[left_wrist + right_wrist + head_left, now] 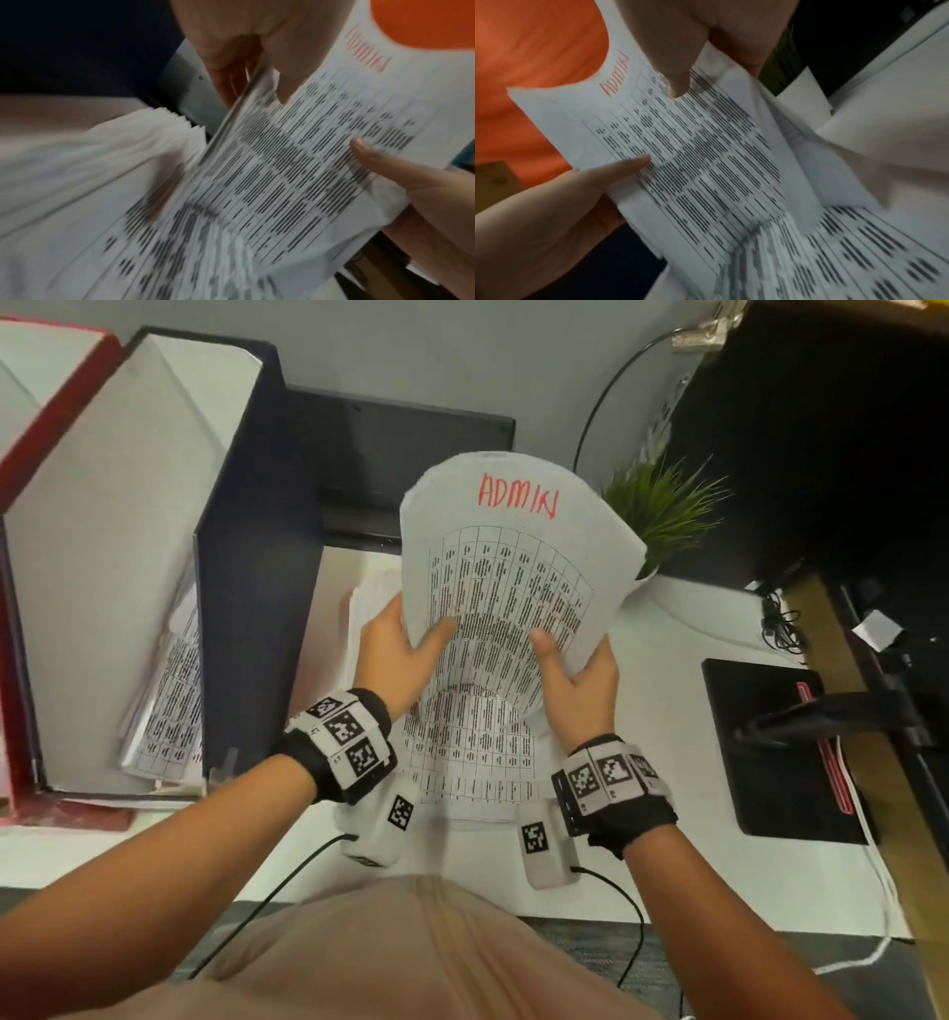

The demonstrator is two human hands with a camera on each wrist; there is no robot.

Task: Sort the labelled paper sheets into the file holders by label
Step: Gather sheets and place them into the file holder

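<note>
Head view, sheet: a printed sheet [518,567] marked "ADMIN" in red is held up, bowed, above the white desk [678,711], in front of the potted plant [662,505].
Head view, left hand: the left hand [395,654] is clamped on the sheet's left edge, thumb on the printed face, fingers behind.
Head view, right hand: the right hand [580,680] is clamped on the lower right edge in the same way, thumb on top.
Head view, stack: a stack of printed sheets [472,757] is seen lying on the desk under and between the wrists.
Head view, holders: a dark blue file holder [246,557] stands at the left with printed sheets inside; a red file holder [51,418] stands just beside it, further left.
Head view, other: a black pad [770,742] lies at the right of the desk.

Left wrist view, grip: the sheet edge [308,162] is pinched by the left hand [257,40], thumb on the print; the right hand's thumb [380,158] is pressed on the same sheet at the right.
Left wrist view, stack: the stack [102,162] is shown below, blurred.

Right wrist view, grip: the sheet [693,162] is pinched by the right hand [693,30]; the left hand's thumb [618,168] is laid on its other edge.
Right wrist view, label: the red label is seen blurred near the sheet's far end.
</note>
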